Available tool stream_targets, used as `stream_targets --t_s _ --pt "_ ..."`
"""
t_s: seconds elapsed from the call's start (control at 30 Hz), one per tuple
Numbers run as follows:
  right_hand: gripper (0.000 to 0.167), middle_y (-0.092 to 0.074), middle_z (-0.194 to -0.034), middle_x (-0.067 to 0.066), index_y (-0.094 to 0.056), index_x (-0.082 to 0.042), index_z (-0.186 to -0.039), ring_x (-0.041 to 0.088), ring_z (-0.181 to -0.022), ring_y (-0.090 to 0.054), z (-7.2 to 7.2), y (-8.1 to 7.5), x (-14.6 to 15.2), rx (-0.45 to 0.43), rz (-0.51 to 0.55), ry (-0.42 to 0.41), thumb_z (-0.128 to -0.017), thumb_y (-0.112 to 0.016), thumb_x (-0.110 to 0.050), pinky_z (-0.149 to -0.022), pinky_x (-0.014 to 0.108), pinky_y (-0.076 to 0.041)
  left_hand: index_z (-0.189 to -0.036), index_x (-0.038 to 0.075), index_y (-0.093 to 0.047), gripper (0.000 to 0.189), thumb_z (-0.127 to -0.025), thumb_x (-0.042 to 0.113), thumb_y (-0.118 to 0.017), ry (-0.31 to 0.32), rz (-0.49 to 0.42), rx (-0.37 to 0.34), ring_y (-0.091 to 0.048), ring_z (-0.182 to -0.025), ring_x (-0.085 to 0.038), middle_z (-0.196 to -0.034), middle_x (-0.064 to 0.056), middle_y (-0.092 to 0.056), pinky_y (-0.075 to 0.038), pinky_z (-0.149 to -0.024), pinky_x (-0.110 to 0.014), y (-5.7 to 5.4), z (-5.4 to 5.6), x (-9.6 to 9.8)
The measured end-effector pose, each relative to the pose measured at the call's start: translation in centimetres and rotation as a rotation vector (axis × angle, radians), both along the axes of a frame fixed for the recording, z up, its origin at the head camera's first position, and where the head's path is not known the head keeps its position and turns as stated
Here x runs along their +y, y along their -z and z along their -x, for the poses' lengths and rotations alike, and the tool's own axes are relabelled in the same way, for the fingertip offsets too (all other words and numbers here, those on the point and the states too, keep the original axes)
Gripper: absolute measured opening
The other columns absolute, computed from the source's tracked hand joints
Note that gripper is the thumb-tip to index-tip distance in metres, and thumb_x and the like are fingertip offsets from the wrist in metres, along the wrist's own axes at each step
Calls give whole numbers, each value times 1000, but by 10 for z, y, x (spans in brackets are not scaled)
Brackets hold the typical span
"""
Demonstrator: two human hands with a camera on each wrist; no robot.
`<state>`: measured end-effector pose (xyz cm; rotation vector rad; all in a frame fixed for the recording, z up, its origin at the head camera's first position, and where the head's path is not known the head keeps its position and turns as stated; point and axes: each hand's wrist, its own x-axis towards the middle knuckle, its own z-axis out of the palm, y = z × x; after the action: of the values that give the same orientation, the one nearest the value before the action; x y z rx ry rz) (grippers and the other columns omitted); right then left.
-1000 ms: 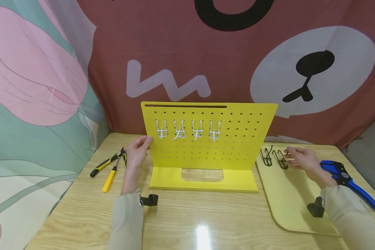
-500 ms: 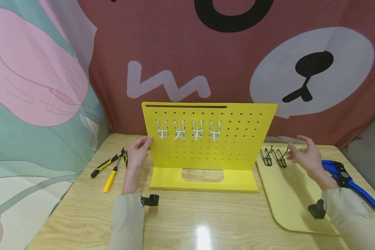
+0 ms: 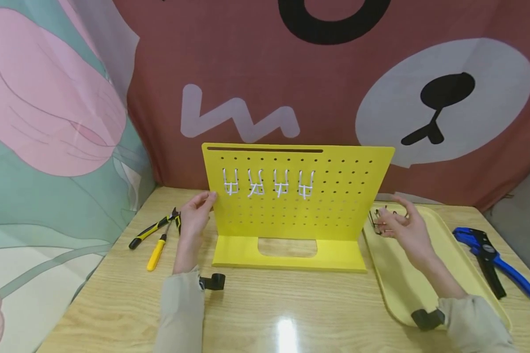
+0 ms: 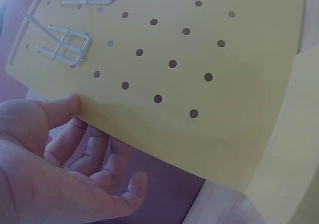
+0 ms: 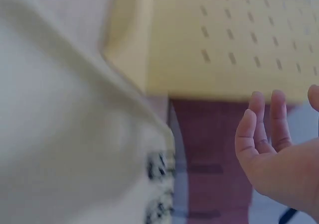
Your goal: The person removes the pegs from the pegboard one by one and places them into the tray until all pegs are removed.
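Observation:
A yellow pegboard (image 3: 282, 230) stands upright on its folded base, several white wire hooks (image 3: 231, 185) hanging in a row across its upper part. My left hand (image 3: 195, 213) pinches the board's left edge, thumb (image 4: 65, 109) on the front and the other fingers behind. Over the yellow tray (image 3: 428, 220) to the right, my right hand (image 3: 408, 233) is raised with fingers apart and nothing held. Black wire hooks (image 5: 159, 165) lie at the tray's far left end; in the head view the right hand partly covers them.
Left of the board lie pliers with black-and-yellow handles (image 3: 147, 235) and a yellow-handled screwdriver (image 3: 156, 255). A blue and black plier-like tool (image 3: 486, 249) lies right of the tray. Behind the wooden table (image 3: 265, 304) hangs a printed cloth (image 3: 247, 73).
My right hand has moved left over the black hooks, uncovering the tray's right side and the blue tool's black handle. The left hand stays on the board's edge.

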<state>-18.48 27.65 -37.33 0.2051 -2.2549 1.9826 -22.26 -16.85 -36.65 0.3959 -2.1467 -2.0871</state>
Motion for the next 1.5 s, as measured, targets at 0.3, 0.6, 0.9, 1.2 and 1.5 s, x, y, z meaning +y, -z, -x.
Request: stream_targets --t_s 0.3,0.6,0.9,1.2,1.5 --pt "60 -67 -79 -9 -21 -7 -143 10 -68 -64 -7 3 -47 71 -81 123 -97 -59 -18 -63 20 -50 -124 5 -61 42 -95 35 -61 -12 5 -1 -53 -101 -19 -114 -4 -57 -38 -91 -38 1 1 0" --pt "47 -68 -78 0 -34 -2 -137 12 -67 -64 -8 -17 -84 191 -54 60 -97 -57 -10 -65 23 -52 -123 5 -61 42 -94 35 -62 -20 9 9 -53 -103 -21 -118 -7 -57 -37 -95 -42 1 3 0" --pt "37 -68 -76 3 -45 3 -129 15 -66 -65 1 -22 -122 215 -21 -48 -96 -58 -6 -65 30 -54 -125 5 -60 42 -94 35 -61 -18 11 0 -53 -106 -23 -121 -8 -56 -37 -96 -43 1 1 1" --pt "40 -68 -81 11 -44 -2 -133 17 -68 -65 7 -31 -142 197 6 -85 -96 -58 -8 -66 31 -54 -125 6 -60 43 -94 36 -62 -16 4 4 -54 -106 -22 -122 -8 -57 -38 -97 -42 0 2 2" --pt "37 -68 -81 9 -47 -1 -130 18 -67 -65 12 -33 -154 202 27 -126 -95 -59 -5 -64 32 -54 -125 6 -61 43 -94 37 -62 -16 8 -2 -53 -106 -21 -122 -8 -57 -38 -95 -40 1 2 1"
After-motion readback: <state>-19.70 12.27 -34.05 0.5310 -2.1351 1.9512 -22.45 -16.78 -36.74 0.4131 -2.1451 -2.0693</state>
